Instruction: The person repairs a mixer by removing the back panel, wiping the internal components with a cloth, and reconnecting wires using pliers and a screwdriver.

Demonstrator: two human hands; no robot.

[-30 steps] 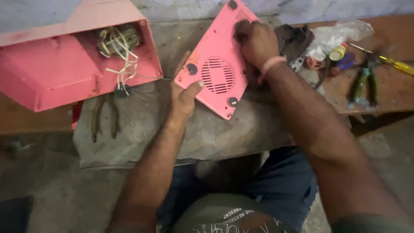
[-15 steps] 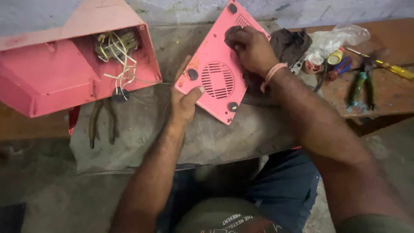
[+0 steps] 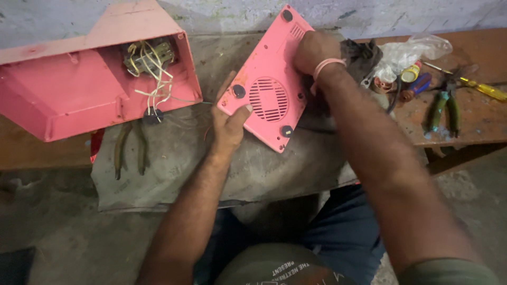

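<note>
1. Both forearms are bare, with no sleeves reaching the wrists.
2. The right hand (image 3: 312,51) has a thin pink band (image 3: 327,65) around its wrist.
3. The left hand (image 3: 229,122) wears nothing.
4. An olive-green shirt with pale lettering covers the chest.
5. Dark blue trousers cover the legs.

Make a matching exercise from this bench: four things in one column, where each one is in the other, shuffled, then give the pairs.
1. pink base panel
2. pliers
3. pink housing
4. yellow-handled screwdriver

A. far right of the bench
B. held between the left hand and the right hand
C. on the grey cloth, below the housing
D. upper left, wires showing inside

Pairs: 1-B, 2-C, 3-D, 4-A
</note>
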